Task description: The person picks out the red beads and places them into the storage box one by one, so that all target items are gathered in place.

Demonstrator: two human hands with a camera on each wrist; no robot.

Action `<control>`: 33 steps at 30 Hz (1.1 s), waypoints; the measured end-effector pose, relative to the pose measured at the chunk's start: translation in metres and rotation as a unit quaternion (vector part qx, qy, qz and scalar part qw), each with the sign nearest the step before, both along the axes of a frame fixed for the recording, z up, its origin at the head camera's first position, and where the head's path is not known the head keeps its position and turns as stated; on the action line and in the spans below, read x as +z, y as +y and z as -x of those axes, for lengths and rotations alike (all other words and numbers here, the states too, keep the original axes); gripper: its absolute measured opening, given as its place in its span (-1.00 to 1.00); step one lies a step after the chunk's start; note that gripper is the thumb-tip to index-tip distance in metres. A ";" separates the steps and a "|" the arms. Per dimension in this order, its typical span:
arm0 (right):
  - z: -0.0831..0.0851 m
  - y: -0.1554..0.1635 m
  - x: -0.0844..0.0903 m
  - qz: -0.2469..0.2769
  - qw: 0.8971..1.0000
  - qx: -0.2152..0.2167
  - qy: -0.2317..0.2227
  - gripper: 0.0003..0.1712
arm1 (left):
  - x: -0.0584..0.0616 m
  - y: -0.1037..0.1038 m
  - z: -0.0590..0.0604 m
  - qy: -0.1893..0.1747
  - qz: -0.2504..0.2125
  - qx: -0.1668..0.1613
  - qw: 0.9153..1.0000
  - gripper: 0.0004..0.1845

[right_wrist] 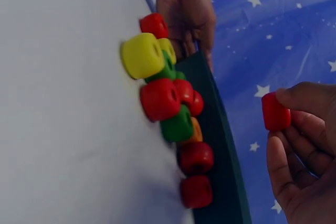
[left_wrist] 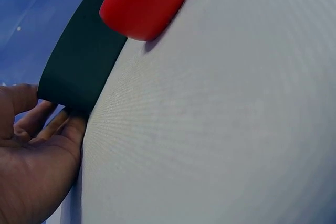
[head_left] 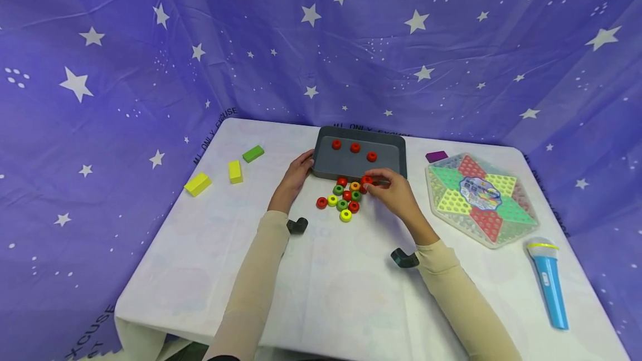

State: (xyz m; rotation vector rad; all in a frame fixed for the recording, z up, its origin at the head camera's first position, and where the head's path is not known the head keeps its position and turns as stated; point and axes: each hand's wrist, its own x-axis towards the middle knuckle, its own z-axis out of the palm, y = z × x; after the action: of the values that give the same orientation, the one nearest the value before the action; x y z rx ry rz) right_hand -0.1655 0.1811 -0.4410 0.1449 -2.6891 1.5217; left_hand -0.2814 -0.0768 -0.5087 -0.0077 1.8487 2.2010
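Observation:
My right hand (head_left: 397, 193) pinches a red bead (right_wrist: 275, 113) between thumb and fingers, above the near right part of a dark grey tray (head_left: 328, 163). At the tray's left side my left hand (head_left: 292, 180) holds its near corner, thumb by the rim and fingers low against the wall. Inside the tray, three red beads, the middle one (head_left: 355, 148) among them, lie in a slanting row. Just in front of the tray is a loose cluster of red, green, orange and yellow beads, with a yellow bead (head_left: 345, 215) nearest me.
A yellow block (head_left: 198, 184), another yellow block (head_left: 235, 172) and a green block (head_left: 253, 154) lie at left. On the right are a purple block (head_left: 436, 156), a hexagonal board game (head_left: 458, 202) and a blue toy microphone (head_left: 550, 288). A starry curtain (head_left: 371, 43) hangs behind the table.

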 end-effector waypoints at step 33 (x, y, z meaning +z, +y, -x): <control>0.108 -0.053 0.003 -0.046 0.997 0.020 -0.061 -0.68 | 0.001 0.000 -0.003 0.000 -0.016 0.000 1.000 -0.55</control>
State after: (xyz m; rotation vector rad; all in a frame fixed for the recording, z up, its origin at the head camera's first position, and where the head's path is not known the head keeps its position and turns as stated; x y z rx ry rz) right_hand -0.2738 0.1283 -0.4377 0.1149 -2.8698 1.4632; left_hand -0.2789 -0.0773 -0.5075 -0.0012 1.8116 2.2303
